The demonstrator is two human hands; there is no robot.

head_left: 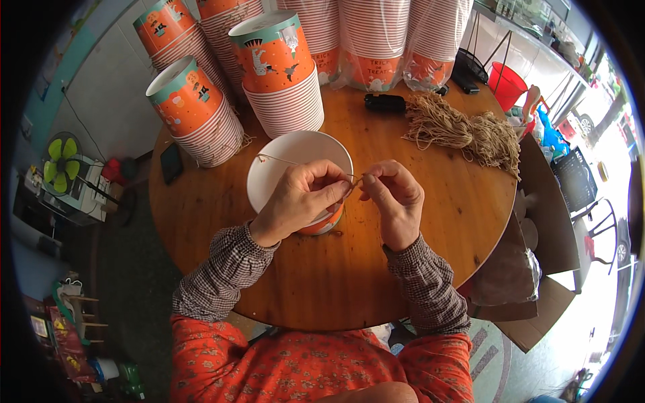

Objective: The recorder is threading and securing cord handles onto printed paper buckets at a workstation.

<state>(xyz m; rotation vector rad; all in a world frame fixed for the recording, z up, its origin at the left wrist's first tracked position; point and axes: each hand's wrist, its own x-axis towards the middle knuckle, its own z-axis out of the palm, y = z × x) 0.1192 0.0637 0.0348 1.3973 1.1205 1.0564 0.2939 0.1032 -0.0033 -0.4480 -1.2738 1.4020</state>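
Observation:
A white-lined paper bucket with an orange outside stands on the round wooden table in front of me. My left hand is over its near right rim, thumb and fingers pinching a thin tan cord. Just beyond the rim, my right hand pinches the same cord close to the left fingertips. A loose cord end lies across the bucket's mouth, leading out from behind my left hand. Whether the cord passes through the bucket's wall is hidden by my fingers.
Nested orange buckets stand behind, with another stack at left and plastic-wrapped stacks at the back. A bundle of tan cords and a black object lie at right. A cardboard box sits beside the table.

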